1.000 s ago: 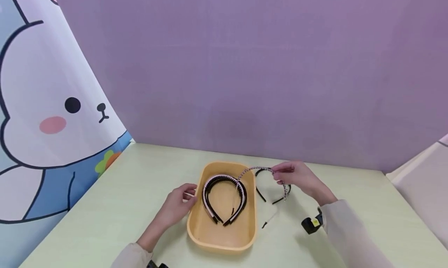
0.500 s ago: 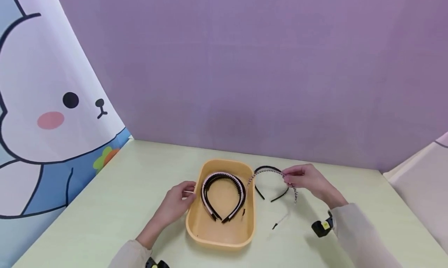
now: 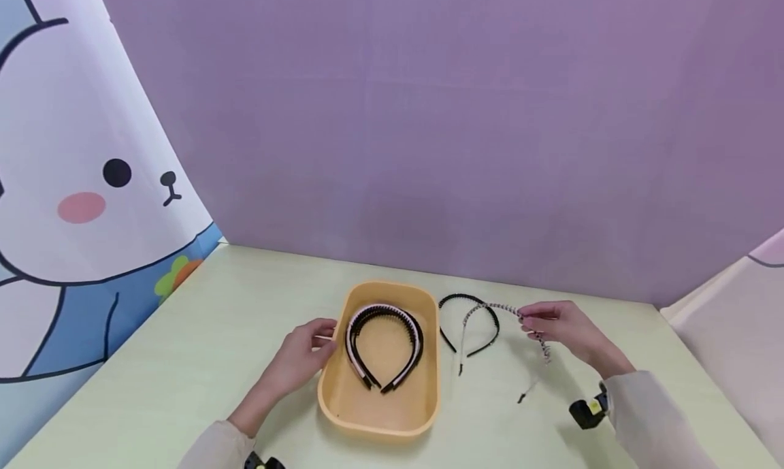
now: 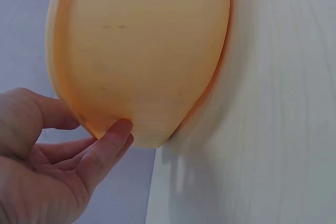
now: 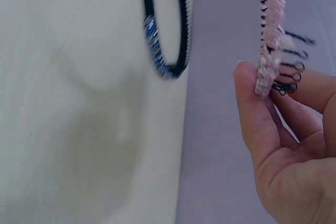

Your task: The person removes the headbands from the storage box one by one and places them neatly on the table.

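Observation:
My right hand pinches a pinkish-white headband wrapped in beads and lined with dark wire loops. It is held up over the table, with its dark-tipped ends pointing down in the head view. Behind its left side, a black headband lies on the table; the right wrist view shows blue glitter on it. My left hand grips the left side of a yellow-orange plastic tray, one fingertip on the outer wall. Several black and pink headbands lie stacked inside, open ends toward me.
A pale table spreads under everything and meets a purple backdrop at the rear. At the left hangs a cloth with a cartoon rabbit. White fabric hangs at the right.
My right hand has carried the pinkish headband rightward, from above the tray to over the table beside it, uncovering more of the black headband. My left hand has stayed at the tray.

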Demonstrator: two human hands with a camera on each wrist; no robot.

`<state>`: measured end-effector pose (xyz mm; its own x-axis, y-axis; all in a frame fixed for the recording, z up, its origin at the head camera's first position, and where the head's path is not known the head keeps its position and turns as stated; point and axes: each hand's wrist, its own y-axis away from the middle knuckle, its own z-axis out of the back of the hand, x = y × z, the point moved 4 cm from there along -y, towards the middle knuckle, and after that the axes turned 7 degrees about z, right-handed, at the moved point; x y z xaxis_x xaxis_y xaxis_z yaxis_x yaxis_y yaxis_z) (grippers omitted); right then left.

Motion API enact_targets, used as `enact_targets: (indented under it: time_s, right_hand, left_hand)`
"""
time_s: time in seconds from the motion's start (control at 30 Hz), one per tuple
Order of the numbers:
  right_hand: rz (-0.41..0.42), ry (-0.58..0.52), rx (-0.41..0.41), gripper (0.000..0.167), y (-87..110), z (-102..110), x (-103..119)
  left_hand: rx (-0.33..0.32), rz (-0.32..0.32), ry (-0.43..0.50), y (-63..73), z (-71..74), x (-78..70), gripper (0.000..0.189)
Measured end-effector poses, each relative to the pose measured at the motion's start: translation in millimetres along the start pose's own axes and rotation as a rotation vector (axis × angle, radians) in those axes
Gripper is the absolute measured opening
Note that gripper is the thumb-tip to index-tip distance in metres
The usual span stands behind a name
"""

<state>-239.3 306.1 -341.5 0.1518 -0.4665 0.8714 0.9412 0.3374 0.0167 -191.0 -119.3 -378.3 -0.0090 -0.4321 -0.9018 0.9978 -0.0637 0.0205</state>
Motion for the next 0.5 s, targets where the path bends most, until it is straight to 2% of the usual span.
enact_targets:
  time_s: [0.23, 0.5]
  right_hand:
    - [-0.052, 0.027, -0.007, 0.045, 9.3, 6.2, -23.1]
    - [-0.032, -0.029, -0.008, 0.047, 11.2, -1.9, -35.9]
  left_hand:
    - [0.015, -0.011, 0.002, 1.1, -1.5, 0.1, 0.031]
    - [0.009, -0.01, 0.013, -1.0, -0.4, 1.5, 0.032]
